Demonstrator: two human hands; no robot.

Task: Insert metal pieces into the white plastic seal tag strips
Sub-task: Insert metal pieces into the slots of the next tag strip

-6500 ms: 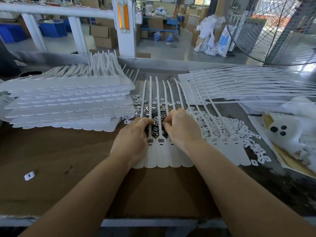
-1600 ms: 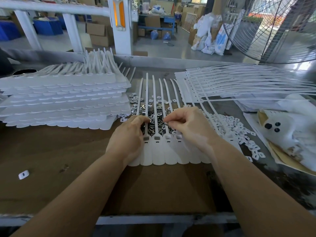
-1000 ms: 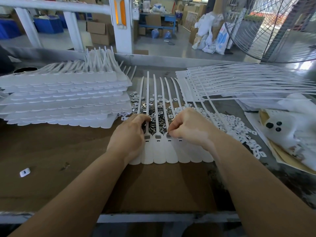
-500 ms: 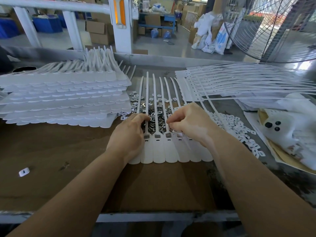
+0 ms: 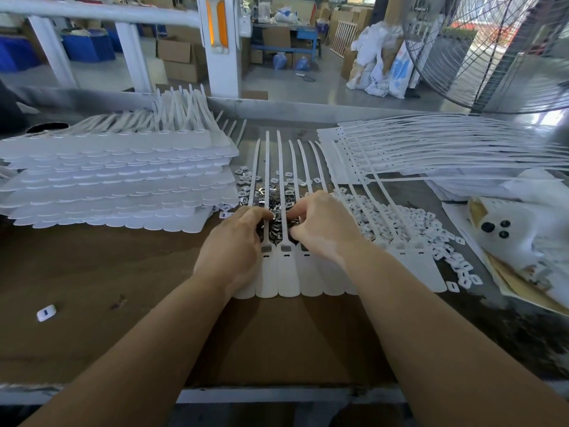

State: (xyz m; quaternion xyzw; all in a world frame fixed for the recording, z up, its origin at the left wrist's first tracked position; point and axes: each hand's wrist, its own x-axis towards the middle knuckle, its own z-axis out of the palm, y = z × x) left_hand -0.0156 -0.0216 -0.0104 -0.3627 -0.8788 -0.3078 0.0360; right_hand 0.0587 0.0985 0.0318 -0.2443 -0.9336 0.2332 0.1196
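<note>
Hands close together over a row of white tag strips (image 5: 288,272) lying flat on the brown bench (image 5: 123,272), tails pointing away. Left hand (image 5: 231,248) rests on the leftmost strips, fingers curled, tips at the heap of metal pieces (image 5: 274,198) between the tails; whether it pinches a piece, cannot tell. Right hand (image 5: 323,229) sits just right of it, fingers curled down into the same heap, grip also hidden. Small white clips (image 5: 400,223) lie scattered to the right. Stack of strips (image 5: 117,180) to the left, loose strips (image 5: 431,149) far right. One stray clip (image 5: 46,312) lies near the bench's left side.
</note>
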